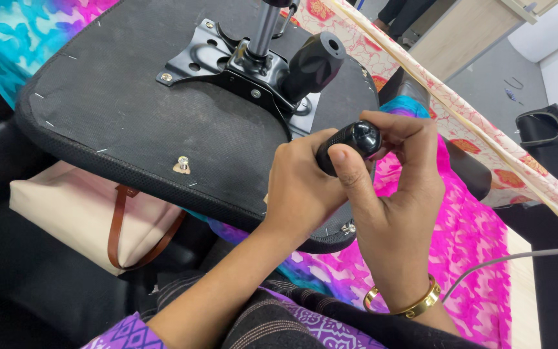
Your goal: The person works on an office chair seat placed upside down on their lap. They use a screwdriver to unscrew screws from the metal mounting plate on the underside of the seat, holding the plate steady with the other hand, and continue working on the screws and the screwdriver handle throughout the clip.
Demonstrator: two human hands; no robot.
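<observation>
Both hands wrap one black tool handle (350, 143) at the upturned seat base's (130, 110) near edge; left hand (301, 194) clenches it, right hand (398, 194) pinches its cap; a tilt likely slips the tip, scraping fabric.

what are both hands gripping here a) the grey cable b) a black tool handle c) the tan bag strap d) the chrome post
b: the left hand and right hand both wrap the black tool handle over the upturned chair seat.
</observation>
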